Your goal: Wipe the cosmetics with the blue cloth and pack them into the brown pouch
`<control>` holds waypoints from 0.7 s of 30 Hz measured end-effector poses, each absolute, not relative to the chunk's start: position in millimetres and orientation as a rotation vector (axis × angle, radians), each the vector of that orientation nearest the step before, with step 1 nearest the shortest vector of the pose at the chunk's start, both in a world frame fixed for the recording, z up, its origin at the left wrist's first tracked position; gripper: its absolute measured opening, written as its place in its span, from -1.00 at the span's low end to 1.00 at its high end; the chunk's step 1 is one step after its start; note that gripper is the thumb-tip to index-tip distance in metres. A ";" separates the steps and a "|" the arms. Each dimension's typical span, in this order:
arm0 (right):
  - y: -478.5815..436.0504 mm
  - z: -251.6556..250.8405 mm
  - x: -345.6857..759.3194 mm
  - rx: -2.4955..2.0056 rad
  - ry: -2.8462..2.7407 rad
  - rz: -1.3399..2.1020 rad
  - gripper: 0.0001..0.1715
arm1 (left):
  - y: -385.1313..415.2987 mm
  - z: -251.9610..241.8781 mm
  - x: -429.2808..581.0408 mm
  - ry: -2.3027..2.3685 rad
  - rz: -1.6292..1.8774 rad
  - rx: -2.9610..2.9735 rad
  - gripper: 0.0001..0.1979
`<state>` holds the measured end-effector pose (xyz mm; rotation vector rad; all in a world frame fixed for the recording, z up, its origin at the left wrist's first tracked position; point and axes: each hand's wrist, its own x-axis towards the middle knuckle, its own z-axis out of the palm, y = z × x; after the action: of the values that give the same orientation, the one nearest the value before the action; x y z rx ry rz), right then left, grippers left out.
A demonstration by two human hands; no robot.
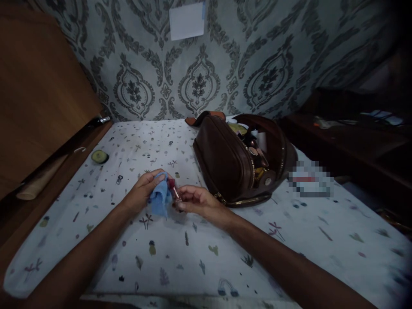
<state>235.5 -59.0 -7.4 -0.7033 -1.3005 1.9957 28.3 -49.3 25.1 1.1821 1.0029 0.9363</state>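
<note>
My left hand (146, 183) is closed on a blue cloth (160, 201), which hangs down from the fingers. In my right hand (201, 204) is a slim cosmetic tube (177, 195), tilted, with a dark red upper end and a shiny pinkish body. The tube's red end touches or nearly touches the cloth; its lower end is partly hidden by my fingers. Just beyond my right hand lies a brown toiletry bag (219, 159), unzipped, with several cosmetics (259, 143) showing inside.
A round greenish-yellow lidded item (99, 157) sits at the left on the patterned white sheet (154, 141). Brown wooden furniture (41, 90) borders the left side. A blurred-out object (311, 179) lies right of the bag. Dark shelving (347, 124) stands at the right; wallpaper covers the back wall.
</note>
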 end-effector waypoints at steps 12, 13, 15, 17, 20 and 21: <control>-53.7 -7.8 231.0 -0.709 -1.043 1.674 -0.61 | -55.0 13.1 38.2 1.009 0.870 1.335 -0.52; -53.6 -8.1 230.6 -0.710 -1.045 1.652 -0.61 | -56.2 12.1 38.9 0.988 0.849 1.339 -0.51; -53.7 -8.7 230.0 -0.723 -1.072 1.607 -0.62 | -57.8 10.6 40.5 0.960 0.840 1.333 -0.52; -54.0 -8.9 229.7 -0.739 -1.094 1.580 -0.63 | -58.5 10.2 41.9 0.951 0.861 1.307 -0.53; -55.1 -7.8 229.9 -0.766 -1.102 1.575 -0.62 | -58.5 11.7 43.7 0.951 0.893 1.254 -0.53; -55.5 -7.2 230.1 -0.775 -1.100 1.581 -0.61 | -58.5 12.4 44.3 0.956 0.903 1.245 -0.53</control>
<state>230.1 -55.5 -7.2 -0.7746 -1.1002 1.5815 44.3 -58.5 12.4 1.2455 0.9565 0.9029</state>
